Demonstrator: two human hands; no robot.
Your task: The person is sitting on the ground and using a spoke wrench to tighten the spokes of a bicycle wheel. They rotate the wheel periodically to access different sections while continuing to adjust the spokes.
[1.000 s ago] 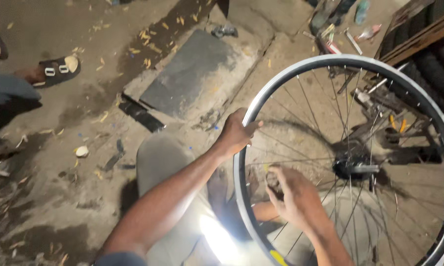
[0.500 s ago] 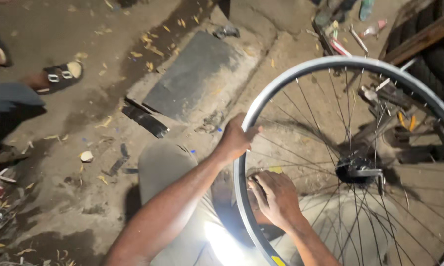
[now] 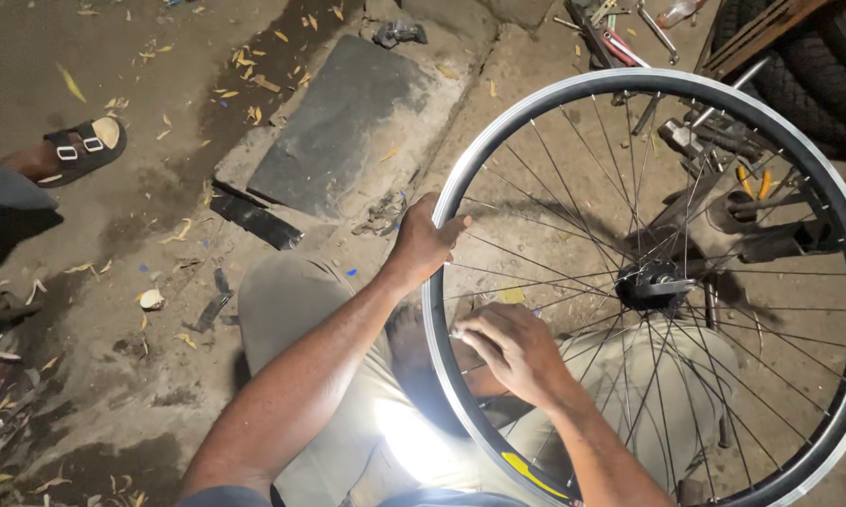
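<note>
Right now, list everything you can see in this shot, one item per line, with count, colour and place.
bicycle wheel: one, silver rim, thin spokes, black hub, upright across the person's lap, right half
stone slab: one, dark grey, on the ground, upper middle
sandalled foot: one, black sandal, another person's, far left
hand tools: several, metal, some red-handled, ground at top right
tyres: a stack, black, top right corner
dry leaves: many, yellow, scattered on the dirt
left hand: gripping the rim's left side
right hand: inside the wheel, fingers at the spokes near the rim
</note>
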